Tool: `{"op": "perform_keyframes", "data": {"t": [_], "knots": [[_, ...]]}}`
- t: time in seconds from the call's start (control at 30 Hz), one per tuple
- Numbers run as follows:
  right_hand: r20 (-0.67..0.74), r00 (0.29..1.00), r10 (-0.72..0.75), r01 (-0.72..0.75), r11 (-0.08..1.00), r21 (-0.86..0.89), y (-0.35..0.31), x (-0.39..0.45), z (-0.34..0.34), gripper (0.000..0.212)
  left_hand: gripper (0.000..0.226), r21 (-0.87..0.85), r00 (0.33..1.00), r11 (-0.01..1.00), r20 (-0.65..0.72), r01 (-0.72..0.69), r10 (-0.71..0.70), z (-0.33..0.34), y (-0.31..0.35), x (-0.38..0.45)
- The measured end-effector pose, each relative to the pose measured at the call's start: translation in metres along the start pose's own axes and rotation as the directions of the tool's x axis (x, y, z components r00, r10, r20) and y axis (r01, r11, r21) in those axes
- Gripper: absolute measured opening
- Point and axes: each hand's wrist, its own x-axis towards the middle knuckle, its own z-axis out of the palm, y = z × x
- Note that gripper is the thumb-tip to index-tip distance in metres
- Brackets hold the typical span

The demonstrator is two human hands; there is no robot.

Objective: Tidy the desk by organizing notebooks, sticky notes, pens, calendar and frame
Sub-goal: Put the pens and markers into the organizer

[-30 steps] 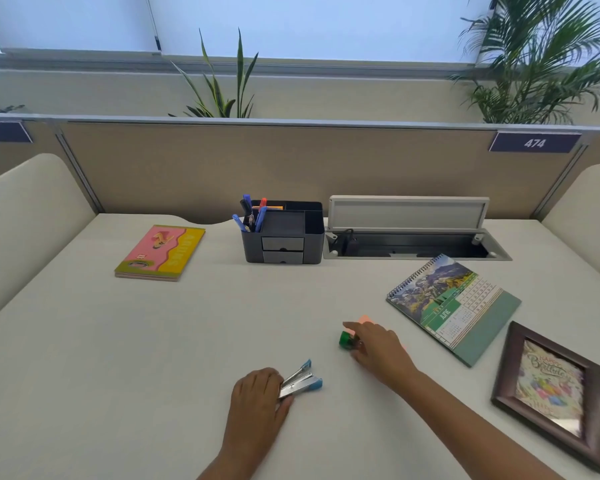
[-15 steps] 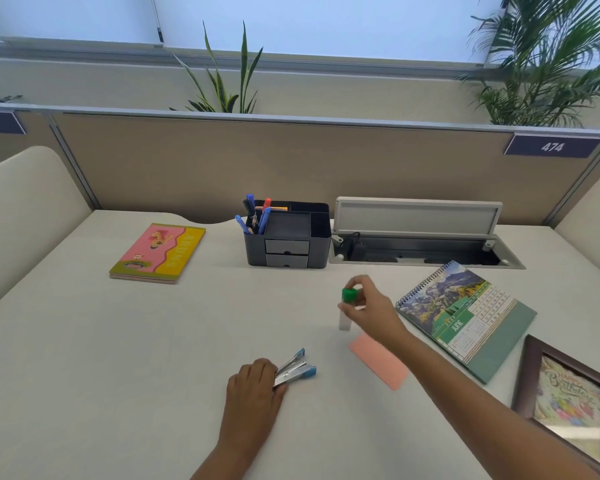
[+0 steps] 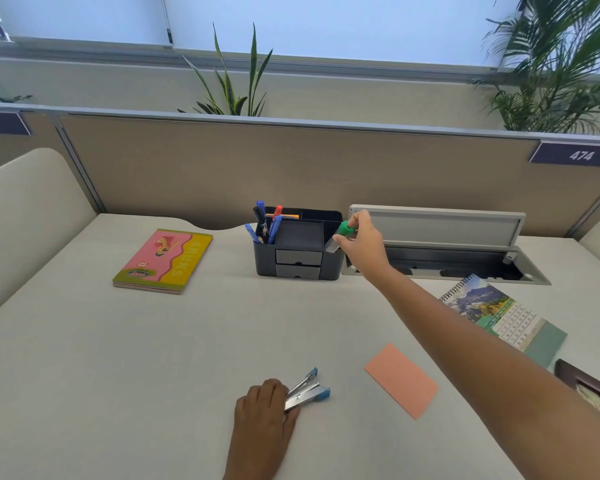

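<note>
My right hand (image 3: 362, 242) pinches a green-capped clear tube (image 3: 340, 236) at the right end of the black desk organizer (image 3: 297, 258), just above its right compartment. Several pens (image 3: 265, 221) stand in the organizer's left slot. Near the desk's front, my left hand (image 3: 262, 408) holds the back of a small blue and silver stapler (image 3: 309, 391) lying on the desk. A pink sticky note pad (image 3: 400, 379) lies right of the stapler. A pink and yellow notebook (image 3: 163, 259) lies at the back left. The spiral calendar (image 3: 503, 315) lies flat at the right. The dark picture frame (image 3: 589, 393) shows at the right edge, partly hidden by my arm.
An open cable tray (image 3: 440, 258) with its lid raised sits in the desk right of the organizer. A beige partition (image 3: 291, 168) closes the back, and curved side panels (image 3: 28, 209) stand at left and right. Plants (image 3: 236, 84) rise behind the partition.
My right hand lifted the green-capped tube off the desk beside the sticky pad and carried it back to the organizer. The left hand stayed on the stapler.
</note>
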Motion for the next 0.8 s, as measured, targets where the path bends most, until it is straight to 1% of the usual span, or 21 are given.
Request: {"op": "perform_keyframes", "data": {"t": [0.13, 0.23, 0.33, 0.5, 0.57, 0.63, 0.67, 0.7, 0.73, 0.77, 0.8], "knots": [[-0.039, 0.999, -0.008, 0.006, 0.998, -0.060, 0.004, 0.010, 0.012, 0.024, 0.020, 0.007, 1.000, 1.000, -0.020, -0.004, 0.004, 0.002, -0.002, 0.000], [-0.017, 1.000, 0.025, -0.027, 0.994, -0.107, 0.012, 0.017, 0.016, 0.024, 0.020, 0.014, 1.000, 1.000, -0.025, -0.005, 0.006, 0.004, -0.002, 0.000], [-0.005, 1.000, 0.025, -0.025, 0.991, -0.132, 0.021, 0.021, 0.013, 0.022, 0.020, 0.016, 0.999, 1.000, -0.031, -0.011, 0.011, 0.005, -0.003, 0.000], [-0.038, 0.999, -0.020, 0.018, 0.999, -0.046, 0.018, 0.013, -0.005, 0.019, 0.019, 0.005, 0.998, 1.000, -0.048, -0.027, 0.027, 0.005, -0.005, 0.000], [-0.054, 0.998, -0.025, 0.025, 1.000, 0.000, 0.015, -0.001, -0.015, 0.015, 0.022, -0.008, 0.998, 0.999, -0.047, -0.033, 0.033, 0.004, -0.005, 0.000], [-0.039, 0.999, -0.014, 0.017, 0.998, 0.057, 0.017, -0.025, -0.021, 0.009, 0.023, -0.038, 0.999, 0.999, -0.039, -0.031, 0.029, 0.002, -0.005, 0.003], [0.002, 1.000, -0.007, 0.006, 0.998, 0.063, 0.020, -0.041, -0.021, 0.009, 0.022, -0.061, 0.999, 0.998, -0.030, -0.022, 0.020, 0.001, -0.004, 0.003], [0.077, 0.997, 0.005, -0.009, 0.999, 0.049, 0.024, -0.061, -0.020, 0.009, 0.023, -0.089, 1.000, 0.996, -0.014, -0.006, 0.005, 0.000, -0.004, 0.003], [0.186, 0.982, 0.026, -0.034, 0.999, 0.041, 0.029, -0.084, -0.017, 0.012, 0.026, -0.119, 1.000, 0.993, 0.009, 0.017, -0.016, -0.002, -0.004, 0.003], [0.312, 0.948, 0.057, -0.071, 0.997, 0.035, 0.036, -0.107, -0.012, 0.017, 0.031, -0.150, 0.999, 0.988, 0.035, 0.043, -0.038, -0.003, -0.005, 0.002], [0.430, 0.898, 0.089, -0.113, 0.993, 0.030, 0.042, -0.130, -0.006, 0.023, 0.032, -0.180, 0.997, 0.981, 0.055, 0.069, -0.060, -0.005, -0.005, 0.001]]}}
